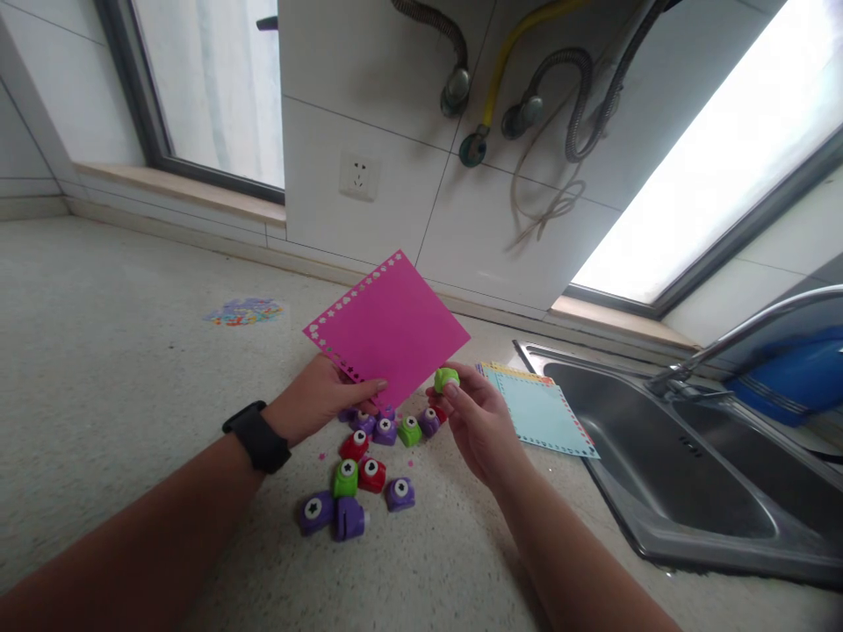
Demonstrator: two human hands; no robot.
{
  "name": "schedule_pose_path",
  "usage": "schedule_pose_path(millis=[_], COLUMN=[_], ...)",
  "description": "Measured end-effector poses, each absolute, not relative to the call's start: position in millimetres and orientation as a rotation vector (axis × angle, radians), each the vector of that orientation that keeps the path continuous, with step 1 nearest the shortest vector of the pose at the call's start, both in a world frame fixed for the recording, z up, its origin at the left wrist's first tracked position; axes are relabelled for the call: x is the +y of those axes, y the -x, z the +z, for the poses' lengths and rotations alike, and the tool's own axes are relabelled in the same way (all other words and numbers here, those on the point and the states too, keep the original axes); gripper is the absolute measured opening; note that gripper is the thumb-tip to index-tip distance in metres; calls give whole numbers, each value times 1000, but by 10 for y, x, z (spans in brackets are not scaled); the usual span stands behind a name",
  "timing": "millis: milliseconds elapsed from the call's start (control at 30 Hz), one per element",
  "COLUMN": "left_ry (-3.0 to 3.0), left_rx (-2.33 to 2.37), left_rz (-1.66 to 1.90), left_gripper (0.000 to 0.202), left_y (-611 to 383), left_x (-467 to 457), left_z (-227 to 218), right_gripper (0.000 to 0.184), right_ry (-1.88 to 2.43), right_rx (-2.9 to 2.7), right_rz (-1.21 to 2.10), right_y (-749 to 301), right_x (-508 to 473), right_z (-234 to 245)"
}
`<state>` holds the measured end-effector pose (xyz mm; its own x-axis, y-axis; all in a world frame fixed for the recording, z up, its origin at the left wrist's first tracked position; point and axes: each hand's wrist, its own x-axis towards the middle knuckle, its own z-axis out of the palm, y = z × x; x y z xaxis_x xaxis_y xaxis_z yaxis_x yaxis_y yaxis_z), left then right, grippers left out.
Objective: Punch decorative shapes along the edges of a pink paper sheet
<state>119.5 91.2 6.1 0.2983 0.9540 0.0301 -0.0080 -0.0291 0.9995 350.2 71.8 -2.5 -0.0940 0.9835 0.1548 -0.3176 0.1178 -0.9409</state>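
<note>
My left hand grips a sheet of pink paper by its lower left side, thumb on top, and holds it tilted above the counter. Rows of small punched shapes run along two of its edges. In my right hand, between thumb and fingers, is a green craft punch, close to the paper's lower right side but apart from it. Below the hands lie several more punches: a purple punch, a red punch and another green punch among them. Tiny pink cut-outs are scattered near them.
Light blue punched paper lies on other sheets at the right, beside the steel sink with its faucet. A pile of colourful paper cut-outs sits on the speckled counter at the left. Hoses and a socket are on the tiled wall.
</note>
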Motion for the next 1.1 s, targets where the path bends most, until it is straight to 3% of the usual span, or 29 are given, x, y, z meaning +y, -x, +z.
schedule_pose_path(millis=[300, 733, 1100], left_ry=[-1392, -1439, -1501], left_rx=[921, 864, 907], left_rz=[999, 973, 943], left_gripper=[31, 22, 28], left_y=[-1180, -1204, -1204], left_x=[934, 916, 930], left_z=[-41, 6, -61], right_gripper=[26, 17, 24], right_ry=[820, 824, 892], right_rx=[-1167, -1173, -1219], right_rz=[1312, 1436, 1590], right_y=[-3488, -3446, -3391], right_x=[719, 695, 657], right_z=[-50, -41, -41])
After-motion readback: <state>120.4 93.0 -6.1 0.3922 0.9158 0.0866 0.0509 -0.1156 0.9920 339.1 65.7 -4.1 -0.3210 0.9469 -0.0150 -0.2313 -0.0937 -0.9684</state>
